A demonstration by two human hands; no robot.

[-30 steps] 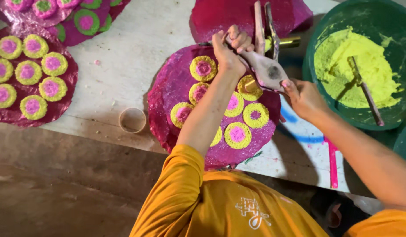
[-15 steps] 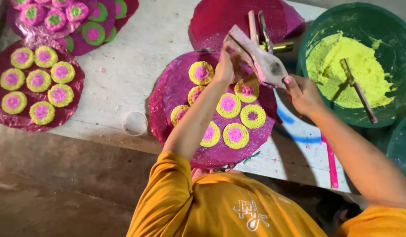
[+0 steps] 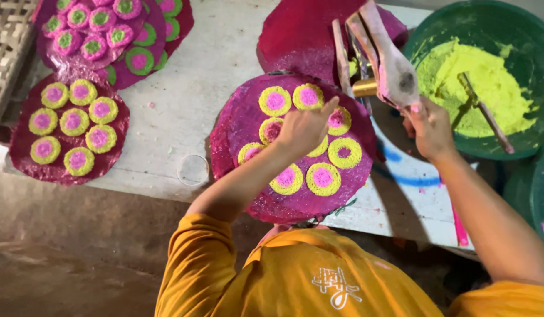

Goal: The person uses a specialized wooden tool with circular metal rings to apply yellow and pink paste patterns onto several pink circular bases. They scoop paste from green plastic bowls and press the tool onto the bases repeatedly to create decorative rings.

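A round magenta sheet lies on the white board in front of me, carrying several yellow rings with pink centres. My left hand rests on the middle of this sheet, its fingertips on one ring at the right. Whether it grips that ring is not visible. My right hand is raised beside the sheet's right edge and holds a worn wooden paddle-shaped mould, tilted up and away from me. Both arms wear orange sleeves.
A green basin of yellow-green powder with a stick stands at the right. Another filled sheet and a stack with green-ringed pieces lie left. A bare magenta sheet, wooden sticks, a brass cylinder and a small clear ring are nearby.
My left hand has come down from the wooden mould onto the magenta sheet. My right hand has lifted the mould up and to the right, away from the sheet.
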